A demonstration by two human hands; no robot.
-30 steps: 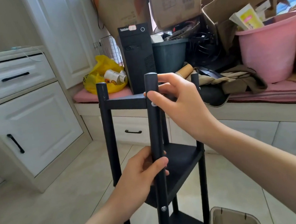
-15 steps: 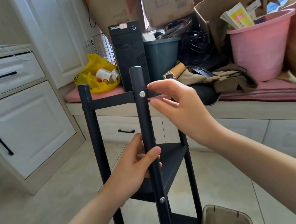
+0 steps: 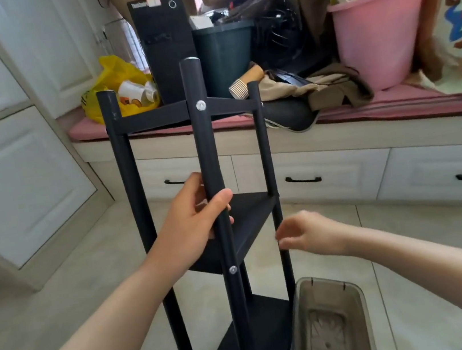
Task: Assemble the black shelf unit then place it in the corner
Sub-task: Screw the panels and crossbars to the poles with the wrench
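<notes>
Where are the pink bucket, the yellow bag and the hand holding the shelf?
pink bucket (image 3: 377, 39), head view, its front wall.
yellow bag (image 3: 115, 72), head view, its crinkled top part.
left hand (image 3: 193, 228), head view, the back of the hand gripping the shelf pole (image 3: 210, 154).

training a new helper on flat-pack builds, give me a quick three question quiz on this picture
1. True or false: the left hand grips the front post of the black shelf.
2. The right hand: A) grips the top board B) holds nothing, low beside the shelf C) holds a screwdriver
3. What stands on the floor by the shelf's foot?

Key: 1 true. 2 B. 3 a smoky plastic bin.
</notes>
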